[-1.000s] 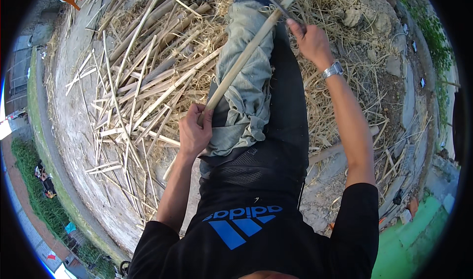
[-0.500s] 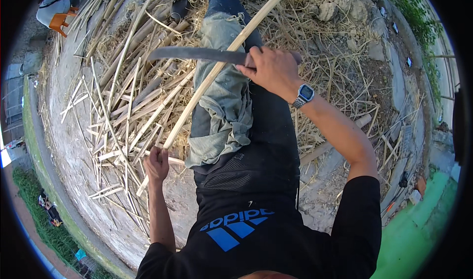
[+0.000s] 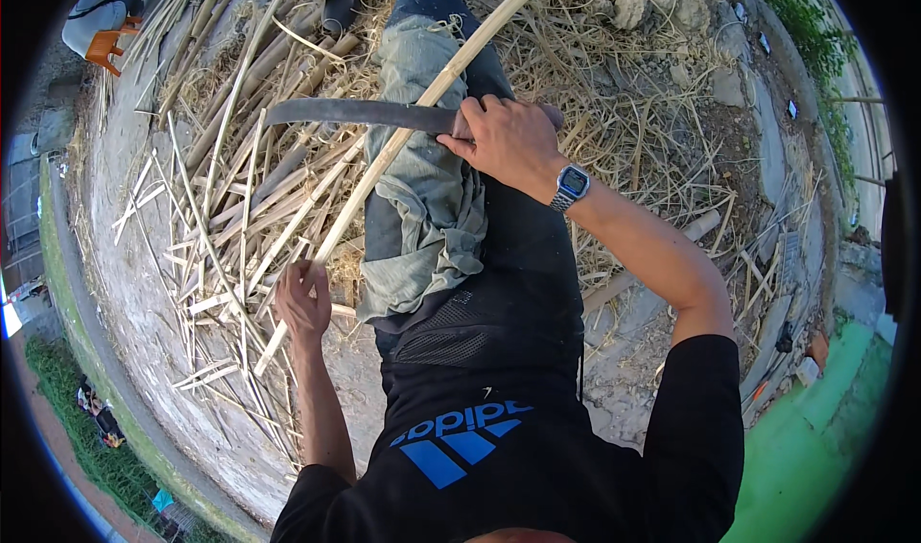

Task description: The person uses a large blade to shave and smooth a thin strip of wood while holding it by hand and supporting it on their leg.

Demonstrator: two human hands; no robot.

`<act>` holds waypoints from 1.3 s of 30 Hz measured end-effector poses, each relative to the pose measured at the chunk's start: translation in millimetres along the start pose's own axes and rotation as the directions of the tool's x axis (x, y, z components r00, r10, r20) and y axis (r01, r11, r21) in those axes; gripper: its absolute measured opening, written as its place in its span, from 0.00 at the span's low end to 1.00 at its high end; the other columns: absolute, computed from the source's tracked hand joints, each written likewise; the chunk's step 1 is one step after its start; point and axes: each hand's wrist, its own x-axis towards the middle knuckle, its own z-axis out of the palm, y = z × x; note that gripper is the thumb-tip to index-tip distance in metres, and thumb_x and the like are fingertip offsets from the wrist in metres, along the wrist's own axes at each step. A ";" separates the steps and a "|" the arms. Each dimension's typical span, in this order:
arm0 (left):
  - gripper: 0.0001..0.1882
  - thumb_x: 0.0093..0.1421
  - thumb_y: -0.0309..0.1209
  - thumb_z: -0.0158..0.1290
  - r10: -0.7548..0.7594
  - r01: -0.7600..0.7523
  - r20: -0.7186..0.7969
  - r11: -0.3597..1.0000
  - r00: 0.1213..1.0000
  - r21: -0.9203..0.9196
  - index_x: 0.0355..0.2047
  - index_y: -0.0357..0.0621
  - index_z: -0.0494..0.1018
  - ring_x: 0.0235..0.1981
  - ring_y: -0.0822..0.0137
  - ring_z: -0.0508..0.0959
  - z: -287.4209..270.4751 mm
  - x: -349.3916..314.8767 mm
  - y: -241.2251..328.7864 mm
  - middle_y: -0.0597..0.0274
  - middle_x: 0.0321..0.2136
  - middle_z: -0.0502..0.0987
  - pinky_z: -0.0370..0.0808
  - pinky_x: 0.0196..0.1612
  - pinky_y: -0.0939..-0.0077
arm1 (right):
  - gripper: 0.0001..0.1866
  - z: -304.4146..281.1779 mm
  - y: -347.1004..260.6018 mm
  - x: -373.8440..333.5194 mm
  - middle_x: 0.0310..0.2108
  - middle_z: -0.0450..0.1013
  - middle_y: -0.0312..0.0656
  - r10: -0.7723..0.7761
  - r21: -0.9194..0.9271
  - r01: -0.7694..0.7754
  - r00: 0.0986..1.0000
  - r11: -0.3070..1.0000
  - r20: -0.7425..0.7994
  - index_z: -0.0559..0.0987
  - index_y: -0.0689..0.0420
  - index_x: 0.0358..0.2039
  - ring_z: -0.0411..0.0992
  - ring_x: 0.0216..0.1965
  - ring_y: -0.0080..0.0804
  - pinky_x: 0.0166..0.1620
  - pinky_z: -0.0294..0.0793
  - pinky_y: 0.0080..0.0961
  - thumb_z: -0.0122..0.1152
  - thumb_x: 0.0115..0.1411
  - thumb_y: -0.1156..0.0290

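long pale bamboo pole (image 3: pixel 403 145) diagonal across lap, dark machete blade (image 3: pixel 355 113) flat against it

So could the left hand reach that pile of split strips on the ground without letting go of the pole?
Probably not: the left hand is closed around the pole, though the strips lie right beside it.

Left grip (image 3: pixel 302 300) clenched low, right grip (image 3: pixel 506 140) clenched, arm outstretched.

The left hand (image 3: pixel 303 300) is gripping a bamboo pole (image 3: pixel 422 102). The right hand (image 3: pixel 507 140) is holding a machete (image 3: pixel 355 113) against it
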 end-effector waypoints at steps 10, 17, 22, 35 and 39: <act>0.14 0.65 0.39 0.61 -0.087 0.165 0.293 0.953 0.952 -0.252 0.37 0.39 0.80 0.23 0.51 0.81 11.4 89.2 87.4 0.50 0.22 0.81 0.76 0.31 0.61 | 0.26 -1.8 -12.7 -13.0 0.21 0.78 0.41 0.102 0.146 -0.095 0.994 0.985 -0.037 0.76 0.56 0.30 0.79 0.22 0.44 0.26 0.79 0.38 0.63 0.64 0.43; 0.14 0.62 0.36 0.65 -0.103 0.156 0.204 0.953 0.974 -0.261 0.30 0.37 0.77 0.17 0.57 0.79 11.8 66.3 90.2 0.51 0.19 0.79 0.73 0.24 0.66 | 0.30 4.5 -8.7 -22.8 0.18 0.79 0.40 0.160 0.183 -0.164 0.986 0.969 0.035 0.77 0.55 0.26 0.80 0.22 0.44 0.26 0.79 0.40 0.57 0.66 0.38; 0.13 0.62 0.36 0.64 -0.074 0.110 0.141 0.956 0.987 -0.271 0.30 0.37 0.77 0.18 0.54 0.78 10.7 47.8 75.8 0.51 0.18 0.77 0.73 0.24 0.65 | 0.36 5.0 59.9 1.5 0.16 0.76 0.48 0.283 0.160 -0.272 0.958 0.949 -0.052 0.78 0.58 0.23 0.78 0.21 0.51 0.25 0.76 0.43 0.53 0.67 0.35; 0.11 0.63 0.32 0.63 -0.119 0.176 0.203 0.940 0.972 -0.293 0.32 0.35 0.78 0.17 0.65 0.78 12.8 39.2 70.2 0.54 0.17 0.79 0.72 0.24 0.69 | 0.32 8.0 35.6 -21.0 0.17 0.75 0.46 0.210 0.116 -0.206 0.977 0.972 -0.030 0.74 0.59 0.23 0.75 0.20 0.50 0.24 0.71 0.43 0.58 0.66 0.39; 0.11 0.64 0.32 0.62 -0.141 0.212 0.226 0.920 0.964 -0.329 0.32 0.35 0.78 0.17 0.66 0.78 13.9 44.1 72.4 0.54 0.17 0.78 0.72 0.24 0.69 | 0.34 19.4 83.1 -22.3 0.16 0.74 0.47 0.484 0.233 -0.443 0.860 0.866 -0.162 0.77 0.58 0.22 0.77 0.21 0.51 0.26 0.74 0.43 0.55 0.67 0.37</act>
